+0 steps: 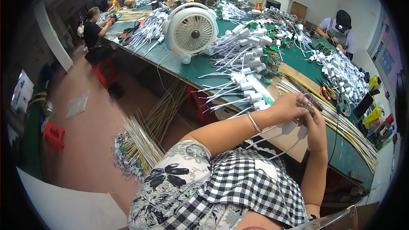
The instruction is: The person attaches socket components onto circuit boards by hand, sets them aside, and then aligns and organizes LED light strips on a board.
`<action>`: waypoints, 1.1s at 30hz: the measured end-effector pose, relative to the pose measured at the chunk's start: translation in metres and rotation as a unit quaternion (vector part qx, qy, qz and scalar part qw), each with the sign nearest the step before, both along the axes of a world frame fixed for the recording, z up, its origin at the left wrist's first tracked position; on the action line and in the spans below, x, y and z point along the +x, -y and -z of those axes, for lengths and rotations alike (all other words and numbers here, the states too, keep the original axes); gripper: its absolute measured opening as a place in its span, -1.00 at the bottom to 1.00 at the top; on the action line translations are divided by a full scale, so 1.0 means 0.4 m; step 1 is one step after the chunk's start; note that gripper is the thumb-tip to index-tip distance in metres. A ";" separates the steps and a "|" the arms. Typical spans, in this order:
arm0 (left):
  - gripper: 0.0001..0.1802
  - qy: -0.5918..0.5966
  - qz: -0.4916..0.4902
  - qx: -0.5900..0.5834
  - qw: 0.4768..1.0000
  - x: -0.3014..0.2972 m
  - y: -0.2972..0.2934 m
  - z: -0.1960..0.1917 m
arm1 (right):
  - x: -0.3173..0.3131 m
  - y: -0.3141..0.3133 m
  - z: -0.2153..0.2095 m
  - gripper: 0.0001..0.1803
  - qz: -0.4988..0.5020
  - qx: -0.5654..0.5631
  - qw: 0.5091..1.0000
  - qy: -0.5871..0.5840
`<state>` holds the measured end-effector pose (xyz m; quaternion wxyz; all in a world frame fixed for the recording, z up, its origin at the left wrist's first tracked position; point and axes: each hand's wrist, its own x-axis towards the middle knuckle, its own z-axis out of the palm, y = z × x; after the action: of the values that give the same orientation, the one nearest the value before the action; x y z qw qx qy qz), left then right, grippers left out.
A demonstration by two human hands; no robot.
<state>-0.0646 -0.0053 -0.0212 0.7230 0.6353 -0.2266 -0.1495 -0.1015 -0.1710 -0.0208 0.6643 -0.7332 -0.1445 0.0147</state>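
My left hand, with a silver bangle at its wrist, pinches at a small dark piece whose kind I cannot make out. Facing it, my right hand is closed around the same spot, and the fingertips of both hands nearly meet. Beneath the fingers hang white cylindrical sockets with white cables trailing down toward my checked apron. The fingers hide how the sockets join the dark piece. A brown board lies under my hands on the green table.
Piled white cabled sockets and green circuit boards spread ahead. A white fan stands beyond. Right of my hands lie long yellowish wires, pliers and a tape roll. Bundled wires stand left; several people sit around.
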 end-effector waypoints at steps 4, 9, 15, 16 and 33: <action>-0.80 0.057 -0.099 0.008 0.993 -0.003 -0.001 0.002 | 0.041 -0.020 0.039 -0.69 0.018 0.043 0.999 0.008; -0.78 0.095 -0.119 0.016 0.988 0.040 0.060 0.037 | 0.061 0.014 0.059 -0.69 0.080 0.075 0.994 0.027; -0.45 0.095 0.079 0.059 0.991 0.045 0.054 -0.034 | 0.014 0.039 0.010 -0.61 0.057 0.174 0.982 -0.053; -0.45 0.097 0.081 0.057 0.990 0.050 0.063 -0.012 | 0.020 0.051 0.020 -0.61 0.060 0.172 0.982 -0.051; -0.44 0.025 0.122 -0.113 0.986 0.112 -0.005 0.063 | 0.088 -0.038 -0.013 -0.72 0.031 0.108 0.988 -0.107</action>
<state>-0.0196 -0.0034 -0.0466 0.7607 0.5207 -0.3356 -0.1939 -0.0663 -0.1559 -0.0157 0.7514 -0.6555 -0.0504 0.0563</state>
